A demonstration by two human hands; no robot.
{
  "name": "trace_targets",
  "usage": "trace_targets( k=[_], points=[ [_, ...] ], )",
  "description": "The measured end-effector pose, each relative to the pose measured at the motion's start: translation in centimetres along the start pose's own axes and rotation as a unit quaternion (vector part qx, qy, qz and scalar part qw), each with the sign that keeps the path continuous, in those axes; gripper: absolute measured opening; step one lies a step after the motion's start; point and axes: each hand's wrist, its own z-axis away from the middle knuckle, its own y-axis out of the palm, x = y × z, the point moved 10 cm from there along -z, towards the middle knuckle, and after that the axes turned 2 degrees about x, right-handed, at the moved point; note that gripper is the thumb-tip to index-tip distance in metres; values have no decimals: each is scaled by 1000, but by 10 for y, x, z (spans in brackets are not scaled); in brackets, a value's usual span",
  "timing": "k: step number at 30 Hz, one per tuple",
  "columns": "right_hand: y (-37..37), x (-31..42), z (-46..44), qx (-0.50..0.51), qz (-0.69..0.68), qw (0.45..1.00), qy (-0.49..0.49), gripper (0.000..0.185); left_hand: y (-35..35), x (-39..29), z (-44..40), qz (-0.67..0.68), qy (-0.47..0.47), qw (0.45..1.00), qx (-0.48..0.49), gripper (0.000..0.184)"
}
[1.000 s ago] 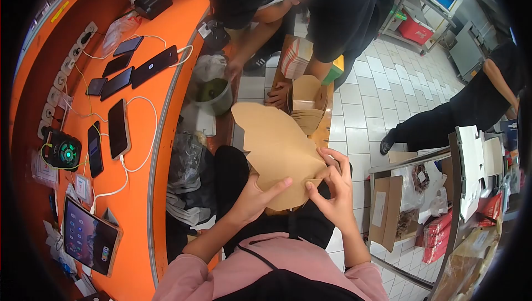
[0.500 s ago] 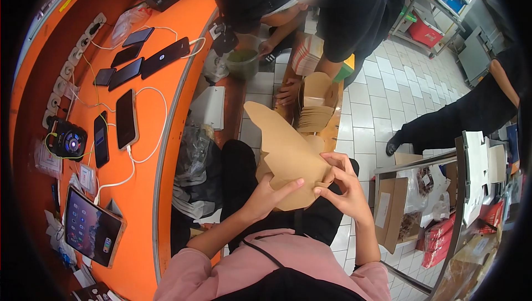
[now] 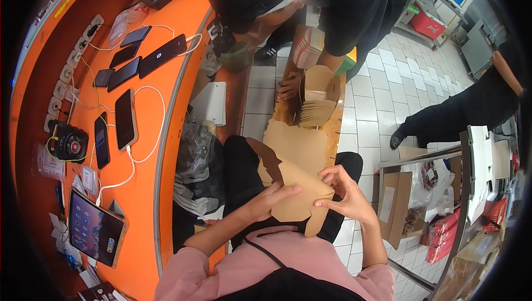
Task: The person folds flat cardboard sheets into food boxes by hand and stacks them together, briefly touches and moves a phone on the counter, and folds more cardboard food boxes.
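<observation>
Head view, directions from the cardboard in hand.
Cardboard: brown piece (image 3: 299, 195), held up above the lap. Half a second ago its long flap stood up at 11; it is now lower and folded over, and a narrow tab hangs at 6. Corner fold at 3 looks more formed, my read.
Left hand: (image 3: 270, 201) clamped on cardboard at 9, thumb on near face, fingers mostly hidden behind.
Right hand: (image 3: 350, 198) thumb and fingers pinching the corner at 3.
Flat piece: brown sheet (image 3: 299, 141) at 12, just beyond; can't tell if joined.
Stack: nested boxes (image 3: 317, 104) at 12, on wooden bench (image 3: 334, 129).
Co-worker: hand (image 3: 288, 86) beside stack, limits room at 12.
Counter: orange (image 3: 145, 190) at 9, phones (image 3: 126, 120) at 10, tablet (image 3: 95, 229) at 9.
Open carton: (image 3: 394, 207) at 3, on rack.
</observation>
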Motion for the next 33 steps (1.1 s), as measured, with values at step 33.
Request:
trace_targets(
  k=[33],
  points=[
    [18, 32, -3, -77, 167, 977, -106, 26, 6, -51, 19, -471, 158, 867, -43, 26]
  ],
)
